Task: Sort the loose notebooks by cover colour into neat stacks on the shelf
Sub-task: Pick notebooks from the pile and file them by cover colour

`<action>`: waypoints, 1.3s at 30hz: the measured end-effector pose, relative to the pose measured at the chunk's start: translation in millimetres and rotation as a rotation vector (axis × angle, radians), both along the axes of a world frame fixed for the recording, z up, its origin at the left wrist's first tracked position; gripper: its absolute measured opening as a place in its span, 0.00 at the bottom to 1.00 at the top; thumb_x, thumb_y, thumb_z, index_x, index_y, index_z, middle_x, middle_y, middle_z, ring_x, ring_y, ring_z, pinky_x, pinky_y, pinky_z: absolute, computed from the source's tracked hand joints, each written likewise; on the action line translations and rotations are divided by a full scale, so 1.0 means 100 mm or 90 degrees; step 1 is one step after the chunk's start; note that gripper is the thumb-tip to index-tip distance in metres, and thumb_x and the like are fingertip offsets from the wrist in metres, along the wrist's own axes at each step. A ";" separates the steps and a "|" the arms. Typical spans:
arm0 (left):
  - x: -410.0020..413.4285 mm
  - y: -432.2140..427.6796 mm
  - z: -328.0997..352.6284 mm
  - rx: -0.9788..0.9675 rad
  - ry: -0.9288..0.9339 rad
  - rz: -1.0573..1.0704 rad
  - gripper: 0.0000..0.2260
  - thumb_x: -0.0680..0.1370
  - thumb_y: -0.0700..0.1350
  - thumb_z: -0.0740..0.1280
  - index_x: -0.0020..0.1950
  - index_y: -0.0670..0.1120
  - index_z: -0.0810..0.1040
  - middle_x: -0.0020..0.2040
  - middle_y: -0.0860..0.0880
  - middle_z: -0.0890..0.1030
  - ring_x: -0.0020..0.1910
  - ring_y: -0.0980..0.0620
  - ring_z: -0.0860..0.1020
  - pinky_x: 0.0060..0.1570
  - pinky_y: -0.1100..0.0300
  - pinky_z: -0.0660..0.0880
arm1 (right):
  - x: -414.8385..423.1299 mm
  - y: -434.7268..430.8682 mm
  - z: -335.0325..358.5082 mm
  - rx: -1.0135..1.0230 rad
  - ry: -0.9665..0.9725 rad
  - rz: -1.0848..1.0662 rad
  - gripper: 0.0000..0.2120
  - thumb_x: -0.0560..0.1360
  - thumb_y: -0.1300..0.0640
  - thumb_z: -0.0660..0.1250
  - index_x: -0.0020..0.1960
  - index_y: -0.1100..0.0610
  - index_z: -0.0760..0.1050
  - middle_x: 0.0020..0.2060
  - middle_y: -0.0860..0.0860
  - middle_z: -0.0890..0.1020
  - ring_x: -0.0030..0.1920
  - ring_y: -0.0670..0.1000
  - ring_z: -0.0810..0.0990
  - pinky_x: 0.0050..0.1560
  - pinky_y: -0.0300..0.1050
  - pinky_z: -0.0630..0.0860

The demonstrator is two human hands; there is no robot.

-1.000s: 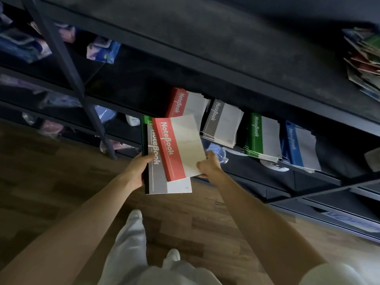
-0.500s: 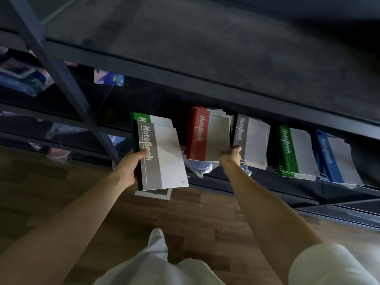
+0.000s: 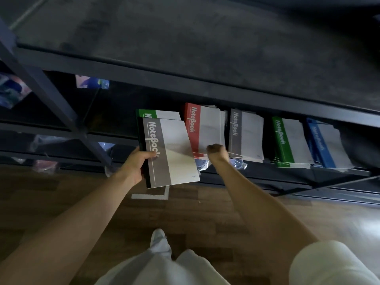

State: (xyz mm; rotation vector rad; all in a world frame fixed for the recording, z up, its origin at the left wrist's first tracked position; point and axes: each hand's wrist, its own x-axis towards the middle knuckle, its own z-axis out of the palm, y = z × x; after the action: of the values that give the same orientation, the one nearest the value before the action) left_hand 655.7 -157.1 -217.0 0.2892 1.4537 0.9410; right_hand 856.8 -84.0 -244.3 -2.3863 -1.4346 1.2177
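My left hand (image 3: pixel 133 165) grips a grey-spined notebook (image 3: pixel 174 149) by its spine, with a green notebook (image 3: pixel 148 113) held beneath it, out in front of the dark shelf (image 3: pixel 185 83). On the shelf lie, left to right, a red stack (image 3: pixel 205 128), a grey stack (image 3: pixel 246 134), a green stack (image 3: pixel 292 140) and a blue stack (image 3: pixel 327 142). My right hand (image 3: pixel 217 151), fingers curled, is at the front right corner of the top red notebook; its fingertips are hidden.
A slanted metal post (image 3: pixel 51 95) crosses the shelf unit at left. Colourful packets (image 3: pixel 92 82) and plastic bags (image 3: pixel 238 164) lie on the shelves. A white tape mark (image 3: pixel 152 196) is on the wooden floor, and my shoe (image 3: pixel 158 236) is below it.
My right hand carried the red notebook off the pile in my left hand and set it on the red stack. The left hand's pile now shows the grey notebook on top.
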 end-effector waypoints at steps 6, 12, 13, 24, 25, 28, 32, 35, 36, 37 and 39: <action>0.37 0.14 0.04 0.024 -0.056 -0.006 0.12 0.77 0.33 0.63 0.56 0.48 0.73 0.47 0.46 0.79 0.45 0.48 0.77 0.42 0.54 0.73 | 0.00 -0.16 0.22 -0.036 0.282 -0.025 0.16 0.76 0.56 0.67 0.60 0.65 0.74 0.38 0.51 0.75 0.35 0.45 0.76 0.37 0.32 0.72; 0.74 0.13 0.01 0.041 -0.066 -0.013 0.15 0.76 0.33 0.65 0.59 0.48 0.73 0.47 0.46 0.79 0.45 0.48 0.78 0.40 0.55 0.73 | 0.50 -0.31 0.32 0.047 0.125 0.027 0.13 0.75 0.54 0.68 0.57 0.58 0.76 0.36 0.50 0.76 0.36 0.49 0.75 0.28 0.34 0.67; 0.80 0.13 -0.01 0.041 -0.065 -0.016 0.14 0.76 0.34 0.66 0.58 0.48 0.74 0.47 0.46 0.79 0.46 0.47 0.78 0.41 0.55 0.73 | 0.56 -0.34 0.32 0.063 0.123 0.013 0.09 0.74 0.54 0.68 0.53 0.56 0.76 0.34 0.49 0.75 0.33 0.47 0.73 0.27 0.34 0.67; 1.68 -0.02 -0.07 -0.015 -0.096 0.049 0.13 0.80 0.51 0.61 0.62 0.48 0.73 0.51 0.44 0.80 0.48 0.45 0.79 0.44 0.51 0.76 | 1.46 -0.49 0.13 0.115 0.180 -0.102 0.15 0.73 0.69 0.56 0.31 0.57 0.58 0.29 0.52 0.61 0.28 0.50 0.57 0.26 0.40 0.54; 1.76 -0.04 -0.09 -0.003 -0.098 0.051 0.11 0.80 0.47 0.62 0.62 0.47 0.73 0.51 0.44 0.80 0.47 0.46 0.79 0.42 0.52 0.76 | 1.57 -0.47 0.12 0.110 0.185 -0.097 0.14 0.74 0.68 0.55 0.33 0.57 0.58 0.32 0.53 0.62 0.30 0.50 0.56 0.26 0.41 0.54; 2.02 -0.10 -0.10 0.031 -0.090 0.024 0.12 0.78 0.37 0.64 0.60 0.45 0.74 0.48 0.45 0.80 0.47 0.45 0.79 0.39 0.54 0.74 | 1.84 -0.46 0.16 0.072 0.214 -0.035 0.07 0.77 0.63 0.57 0.53 0.59 0.72 0.46 0.58 0.70 0.32 0.49 0.61 0.28 0.40 0.60; 2.33 -0.12 -0.09 0.035 -0.086 0.067 0.09 0.77 0.35 0.64 0.53 0.46 0.76 0.48 0.44 0.80 0.46 0.47 0.79 0.40 0.53 0.74 | 2.20 -0.43 0.23 -0.079 0.329 -0.052 0.12 0.77 0.61 0.63 0.59 0.51 0.69 0.42 0.52 0.75 0.37 0.47 0.73 0.33 0.40 0.76; 2.50 -0.09 -0.07 0.049 -0.092 0.111 0.07 0.78 0.37 0.63 0.52 0.47 0.76 0.49 0.45 0.80 0.47 0.45 0.78 0.42 0.52 0.75 | 2.41 -0.41 0.26 -0.136 0.328 -0.047 0.08 0.76 0.65 0.66 0.53 0.60 0.70 0.39 0.53 0.78 0.29 0.47 0.80 0.26 0.38 0.77; 2.53 -0.08 -0.04 0.054 -0.089 0.123 0.07 0.79 0.38 0.63 0.55 0.46 0.75 0.48 0.46 0.79 0.49 0.45 0.78 0.44 0.51 0.74 | 2.45 -0.39 0.24 -0.125 0.312 -0.054 0.08 0.76 0.66 0.65 0.54 0.62 0.70 0.37 0.54 0.78 0.24 0.46 0.79 0.22 0.36 0.74; 2.55 -0.07 -0.03 0.056 -0.085 0.135 0.09 0.79 0.38 0.63 0.59 0.46 0.75 0.49 0.47 0.79 0.51 0.45 0.77 0.46 0.50 0.74 | 2.49 -0.37 0.22 -0.106 0.292 -0.067 0.08 0.76 0.68 0.64 0.55 0.64 0.70 0.36 0.55 0.78 0.21 0.44 0.78 0.20 0.34 0.72; 2.55 -0.05 -0.02 0.047 -0.073 0.156 0.15 0.79 0.39 0.63 0.66 0.45 0.72 0.55 0.45 0.78 0.57 0.44 0.76 0.50 0.48 0.72 | 2.54 -0.32 0.19 -0.059 0.267 -0.097 0.11 0.77 0.69 0.61 0.59 0.65 0.70 0.37 0.57 0.78 0.19 0.43 0.77 0.18 0.33 0.68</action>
State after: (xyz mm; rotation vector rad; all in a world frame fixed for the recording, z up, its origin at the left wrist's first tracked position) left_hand 910.5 -161.9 -218.8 0.1097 1.3708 1.1910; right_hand 1110.6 -115.6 -225.1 -2.0745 -1.0712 1.6472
